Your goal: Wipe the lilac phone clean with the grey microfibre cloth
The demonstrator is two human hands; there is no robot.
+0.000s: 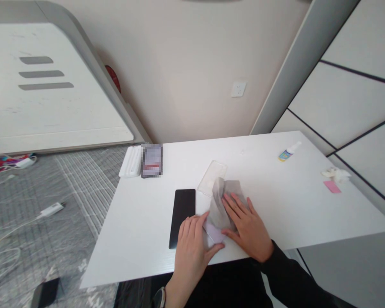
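Observation:
A pale lilac flat thing [215,233], which looks like a phone, lies on the table near its front edge. My left hand [192,241] has thumb and fingers around its left side, gripping it. A crumpled grey cloth [220,209] covers most of its upper part. Flat on the cloth rests my right hand [245,222], fingers stretched and a little apart, thumb close to the lilac surface. Just beyond the cloth is a clear phone case [209,176]. To the left a black phone [183,211] lies face up, partly behind my left hand.
On the white table [131,239] a white case [130,161] and a blurred-out device [152,161] lie at back left. A small spray bottle [288,153] lies at back right, near crumpled tissue [338,174] and a pink slip [332,187]. Cables [51,209] lie on the bed.

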